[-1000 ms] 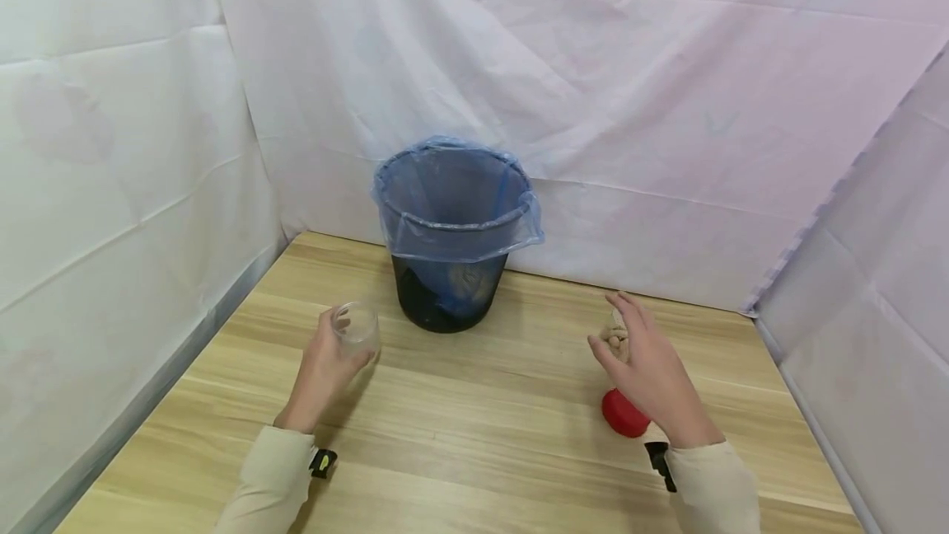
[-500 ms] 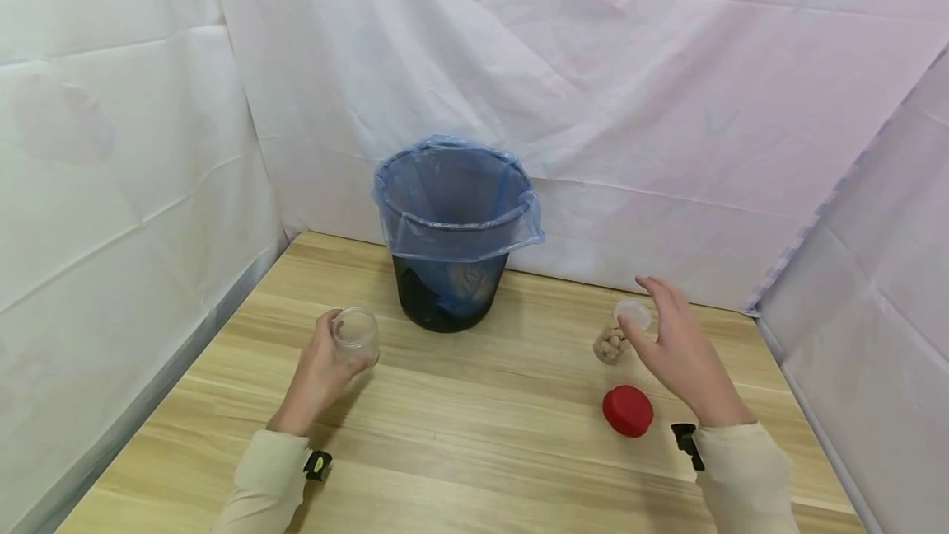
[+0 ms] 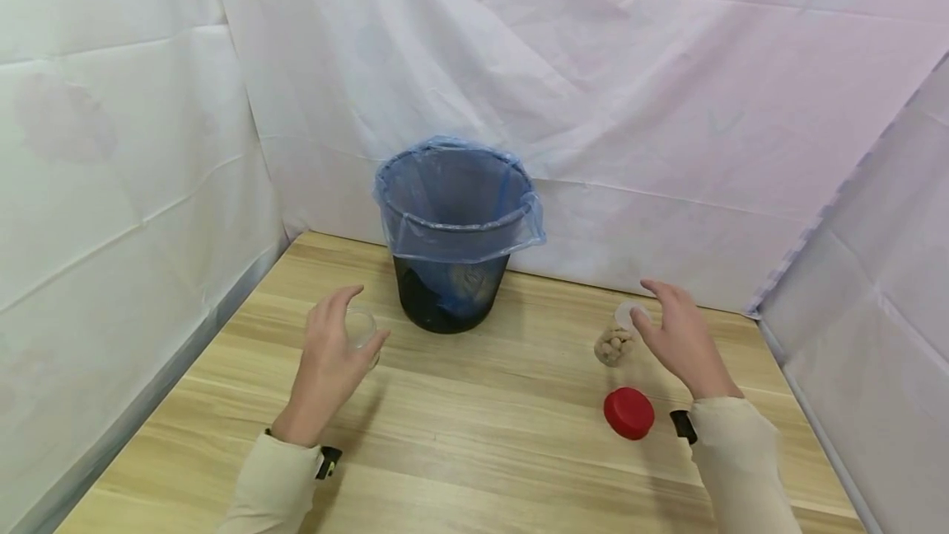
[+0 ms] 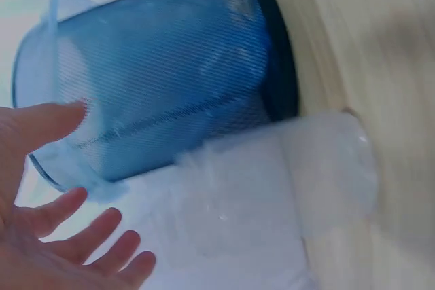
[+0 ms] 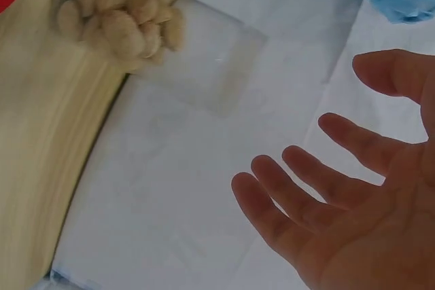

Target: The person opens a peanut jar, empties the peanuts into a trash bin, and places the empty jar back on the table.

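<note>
A clear jar (image 3: 359,328) stands upright on the left of the table; I see nothing inside it. My left hand (image 3: 326,353) is spread around its upper part, and in the left wrist view the extended fingers are apart from the jar (image 4: 329,174). On the right is a second clear jar (image 3: 613,346), its mouth uncovered and its lower part holding several tan, nut-like pieces (image 5: 122,28). Just right of it hovers my right hand (image 3: 685,348), fingers spread and holding nothing. A red lid (image 3: 628,414) lies in front of the second jar.
A black mesh bin (image 3: 448,295) lined with a blue plastic bag (image 3: 460,245) stands at the back of the wooden table (image 3: 460,435). White cloth (image 3: 630,105) hangs behind and along both sides.
The left hand has loosened its hold on the left jar and risen slightly. My right hand has drawn back rightward from the nut jar, exposing it and the red lid.
</note>
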Available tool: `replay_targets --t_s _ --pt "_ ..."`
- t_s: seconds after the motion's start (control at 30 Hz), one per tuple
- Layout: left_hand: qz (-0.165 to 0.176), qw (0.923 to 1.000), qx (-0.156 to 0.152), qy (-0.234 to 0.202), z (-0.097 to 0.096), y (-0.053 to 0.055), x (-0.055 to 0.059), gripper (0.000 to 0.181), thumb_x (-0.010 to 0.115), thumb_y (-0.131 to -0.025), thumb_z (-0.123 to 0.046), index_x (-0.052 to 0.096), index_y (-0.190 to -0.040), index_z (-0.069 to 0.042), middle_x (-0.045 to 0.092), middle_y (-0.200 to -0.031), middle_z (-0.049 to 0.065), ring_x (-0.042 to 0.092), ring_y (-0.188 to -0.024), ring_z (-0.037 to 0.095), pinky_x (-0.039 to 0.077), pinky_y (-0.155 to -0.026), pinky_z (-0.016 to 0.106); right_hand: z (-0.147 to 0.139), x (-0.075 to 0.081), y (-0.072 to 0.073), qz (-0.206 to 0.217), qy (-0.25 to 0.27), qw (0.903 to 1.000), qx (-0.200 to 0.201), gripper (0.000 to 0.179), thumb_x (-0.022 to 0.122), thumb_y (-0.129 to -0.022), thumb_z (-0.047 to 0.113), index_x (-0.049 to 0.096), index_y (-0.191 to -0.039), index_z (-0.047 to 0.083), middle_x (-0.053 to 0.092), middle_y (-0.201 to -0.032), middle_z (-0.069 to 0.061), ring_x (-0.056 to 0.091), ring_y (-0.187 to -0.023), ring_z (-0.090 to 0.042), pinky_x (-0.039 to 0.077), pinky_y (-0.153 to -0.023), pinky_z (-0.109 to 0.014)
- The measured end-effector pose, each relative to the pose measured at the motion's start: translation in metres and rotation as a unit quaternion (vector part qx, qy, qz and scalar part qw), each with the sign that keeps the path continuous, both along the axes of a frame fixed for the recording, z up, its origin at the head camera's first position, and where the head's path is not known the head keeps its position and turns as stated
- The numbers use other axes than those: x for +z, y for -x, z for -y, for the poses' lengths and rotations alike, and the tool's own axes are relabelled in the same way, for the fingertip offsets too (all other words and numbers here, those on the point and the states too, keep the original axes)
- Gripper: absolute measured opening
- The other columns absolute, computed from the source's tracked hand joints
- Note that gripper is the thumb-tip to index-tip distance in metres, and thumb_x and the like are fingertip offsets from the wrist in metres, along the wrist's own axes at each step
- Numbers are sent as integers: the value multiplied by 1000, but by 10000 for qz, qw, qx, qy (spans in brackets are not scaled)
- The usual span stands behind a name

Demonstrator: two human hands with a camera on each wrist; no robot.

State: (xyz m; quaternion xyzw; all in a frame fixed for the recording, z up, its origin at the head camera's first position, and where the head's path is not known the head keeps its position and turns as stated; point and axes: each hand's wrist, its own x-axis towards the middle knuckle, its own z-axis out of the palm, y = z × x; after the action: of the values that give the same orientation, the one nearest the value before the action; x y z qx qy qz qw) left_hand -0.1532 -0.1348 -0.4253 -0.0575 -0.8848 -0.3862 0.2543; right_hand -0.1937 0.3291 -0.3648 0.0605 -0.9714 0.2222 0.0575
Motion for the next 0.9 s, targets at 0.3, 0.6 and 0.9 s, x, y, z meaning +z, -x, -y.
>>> replay_targets --t_s 0.3,0.6,0.9 --pt "-674 9966 -479 36 -38 -10 3 62 79 -91 1 55 -149 3 54 -151 27 49 -141 46 46 -114 63 -9 -32 22 448 -362 9974 424 62 59 -111 25 40 -162 -5 39 -163 -38 38 -148 -62 35 -117 -78" --pt "-120 9954 -936 -186 -75 -23 -7 64 79 -96 -8 52 -154 -3 50 -158 20 47 -147 41 48 -117 61 -3 -33 18 337 -362 9983 311 60 64 -106 22 48 -158 -3 49 -158 -35 46 -144 -60 40 -115 -77" --pt "8 9920 -1257 -82 -103 -24 -15 81 90 -91 -23 47 -158 -6 50 -159 19 47 -149 38 48 -119 56 31 -10 -1 81 -495 9967 638 48 72 -102 27 66 -142 1 68 -142 -27 62 -132 -52 50 -108 -71"
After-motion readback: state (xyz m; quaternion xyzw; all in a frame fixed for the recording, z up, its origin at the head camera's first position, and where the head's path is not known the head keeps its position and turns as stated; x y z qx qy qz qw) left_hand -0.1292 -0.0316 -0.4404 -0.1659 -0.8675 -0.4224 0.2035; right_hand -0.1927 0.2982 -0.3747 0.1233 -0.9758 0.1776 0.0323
